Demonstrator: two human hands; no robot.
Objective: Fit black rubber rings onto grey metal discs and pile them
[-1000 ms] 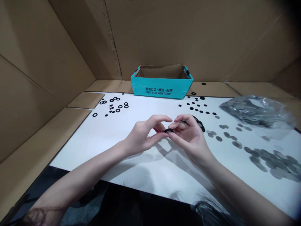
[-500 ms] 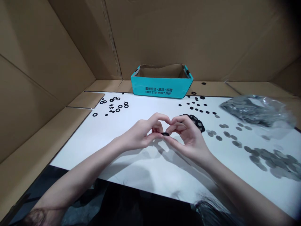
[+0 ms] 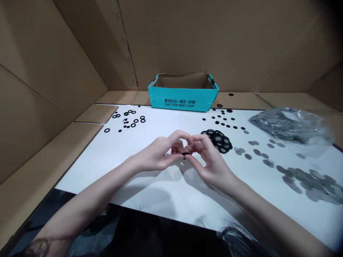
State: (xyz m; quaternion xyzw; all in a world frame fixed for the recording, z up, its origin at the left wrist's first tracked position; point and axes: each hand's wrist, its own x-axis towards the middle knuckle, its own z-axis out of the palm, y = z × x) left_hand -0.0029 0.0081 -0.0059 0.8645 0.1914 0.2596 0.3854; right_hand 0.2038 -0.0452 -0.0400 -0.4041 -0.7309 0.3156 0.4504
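A small black rubber ring (image 3: 185, 154) sat edge-on between the person's hands, just above the white tabletop and pinched in the fingertips. The left hand (image 3: 158, 155) and right hand (image 3: 210, 166) were both curled narrow, their fingers meeting around it. Just beyond the right hand lay a tight cluster of black rings with grey metal discs (image 3: 216, 140), the discs showing through their centres. Further right, loose grey metal discs (image 3: 308, 184) spread across the white tabletop (image 3: 150, 200), and a clear plastic bag (image 3: 291, 125) full of similar discs lay at the far right corner. Small black rings (image 3: 130, 119) were scattered at the far left, and more (image 3: 221, 119) lay towards the middle. A teal cardboard tray (image 3: 183, 100) stood at the back, against the brown cardboard wall (image 3: 214, 43).
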